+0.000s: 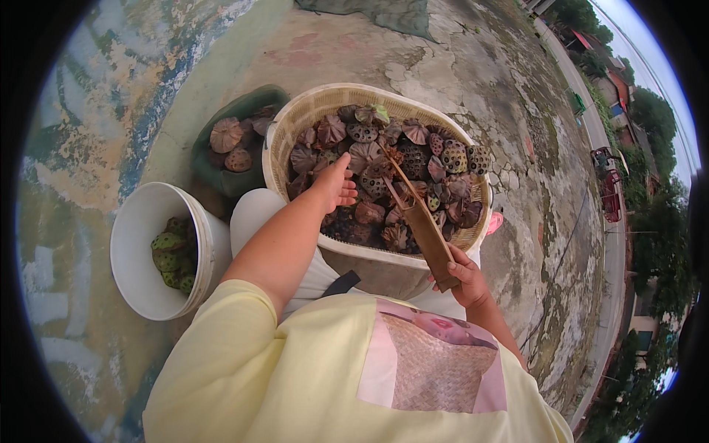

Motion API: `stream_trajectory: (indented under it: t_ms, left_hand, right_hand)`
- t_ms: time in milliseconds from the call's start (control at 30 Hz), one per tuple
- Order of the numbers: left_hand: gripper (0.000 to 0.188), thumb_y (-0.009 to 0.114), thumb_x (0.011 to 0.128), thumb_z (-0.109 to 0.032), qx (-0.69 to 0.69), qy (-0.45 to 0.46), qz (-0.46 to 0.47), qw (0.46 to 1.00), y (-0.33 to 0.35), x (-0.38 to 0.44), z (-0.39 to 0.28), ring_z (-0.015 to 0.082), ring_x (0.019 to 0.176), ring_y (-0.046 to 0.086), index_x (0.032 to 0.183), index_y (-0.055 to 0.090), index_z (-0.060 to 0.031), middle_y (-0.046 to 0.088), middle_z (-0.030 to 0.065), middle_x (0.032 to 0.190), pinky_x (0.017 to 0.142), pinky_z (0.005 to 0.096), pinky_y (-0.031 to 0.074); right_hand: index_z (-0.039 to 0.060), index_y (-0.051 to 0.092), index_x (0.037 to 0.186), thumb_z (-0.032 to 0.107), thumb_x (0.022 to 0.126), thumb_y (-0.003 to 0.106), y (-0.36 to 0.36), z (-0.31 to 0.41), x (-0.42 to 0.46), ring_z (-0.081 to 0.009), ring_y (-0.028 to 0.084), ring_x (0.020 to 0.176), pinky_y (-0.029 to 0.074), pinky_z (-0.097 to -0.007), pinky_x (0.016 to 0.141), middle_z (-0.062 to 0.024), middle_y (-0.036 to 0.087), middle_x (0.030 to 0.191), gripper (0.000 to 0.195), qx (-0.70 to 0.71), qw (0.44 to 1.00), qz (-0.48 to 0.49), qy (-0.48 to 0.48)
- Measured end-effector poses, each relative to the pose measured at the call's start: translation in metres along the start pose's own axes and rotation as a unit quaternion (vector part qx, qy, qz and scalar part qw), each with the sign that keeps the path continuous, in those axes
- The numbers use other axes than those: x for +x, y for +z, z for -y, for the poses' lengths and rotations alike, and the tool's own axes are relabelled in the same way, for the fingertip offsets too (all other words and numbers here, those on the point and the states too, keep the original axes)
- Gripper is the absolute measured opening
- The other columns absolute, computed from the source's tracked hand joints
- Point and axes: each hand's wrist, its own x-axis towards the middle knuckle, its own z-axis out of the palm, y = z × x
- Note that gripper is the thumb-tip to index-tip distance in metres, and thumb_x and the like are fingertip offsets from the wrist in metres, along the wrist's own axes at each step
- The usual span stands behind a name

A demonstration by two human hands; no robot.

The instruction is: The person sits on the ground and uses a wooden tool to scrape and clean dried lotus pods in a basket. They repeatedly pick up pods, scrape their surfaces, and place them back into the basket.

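Note:
A cream plastic basket stands before me, heaped with brown, dried lotus seed heads. Over its left half reaches my left hand, fingers spread and nothing held. My right hand grips the lower end of a flat forked tool, apparently bamboo, at the basket's near right edge. Its two prongs point away from me over the pods, and reddish-brown fibrous scraps lie by their tips. Dark loose seeds show at the basket's near side.
On the left stands a white bucket with green lotus pods inside. Behind it, a green mesh sack holds more brown pods. Cracked concrete extends right towards a road with a red vehicle. A dark net lies at the far edge.

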Motion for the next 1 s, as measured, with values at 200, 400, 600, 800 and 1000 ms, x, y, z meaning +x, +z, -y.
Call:
stream_trajectory:
  t_ms: [200,400,600,800,1000]
  left_hand:
    - [0.047,0.046,0.094,-0.051,-0.165,-0.010,0.182,0.969,0.006,-0.012,0.011,0.0166,0.071,0.058,0.110,0.056,-0.0075,0.060,0.0075,0.086,0.056,0.0250,0.047]
    - [0.022,0.049,0.097,-0.030,-0.217,0.037,0.079,0.972,-0.010,0.008,0.012,0.0167,0.065,0.056,0.104,0.054,-0.0102,0.059,0.0050,0.084,0.048,0.0247,0.043]
    - [0.015,0.054,0.095,-0.018,-0.189,0.155,0.005,0.970,-0.013,0.010,0.000,0.0193,0.080,0.058,0.109,0.049,-0.0124,0.057,0.0059,0.097,0.065,0.0307,0.049]
    - [0.040,0.062,0.088,-0.007,-0.139,0.176,0.067,0.972,0.000,0.007,0.007,0.0191,0.099,0.054,0.124,0.045,-0.0131,0.051,0.0034,0.117,0.081,0.0363,0.046]
    - [0.041,0.063,0.083,0.000,-0.134,0.206,0.118,0.962,0.000,0.004,0.010,0.0190,0.097,0.056,0.119,0.049,-0.0117,0.055,0.0022,0.112,0.084,0.0373,0.046]
  right_hand:
    - [0.0076,0.040,0.140,0.022,0.081,0.072,0.013,-0.026,0.010,-0.0177,0.063,0.083,0.053,-0.0295,0.066,-0.0060,0.059,0.113,0.069,-0.112,0.994,-0.015,-0.011]
    - [0.0058,0.041,0.139,0.022,0.080,0.072,0.008,-0.027,0.011,-0.0187,0.064,0.081,0.053,-0.0298,0.063,-0.0079,0.061,0.110,0.069,-0.116,0.993,-0.009,-0.013]
    - [0.0038,0.040,0.139,0.021,0.078,0.071,-0.006,-0.019,-0.023,-0.0202,0.064,0.080,0.054,-0.0302,0.060,-0.0094,0.062,0.108,0.071,-0.090,0.994,-0.067,0.005]
    - [0.0059,0.045,0.137,0.014,0.079,0.071,0.023,-0.002,-0.038,-0.0131,0.061,0.079,0.050,-0.0256,0.063,-0.0056,0.062,0.102,0.064,-0.117,0.988,-0.091,-0.047]
    - [0.0023,0.046,0.136,0.010,0.078,0.074,0.029,-0.004,-0.030,-0.0077,0.053,0.071,0.046,-0.0230,0.062,-0.0014,0.059,0.097,0.065,-0.165,0.980,-0.095,-0.057]
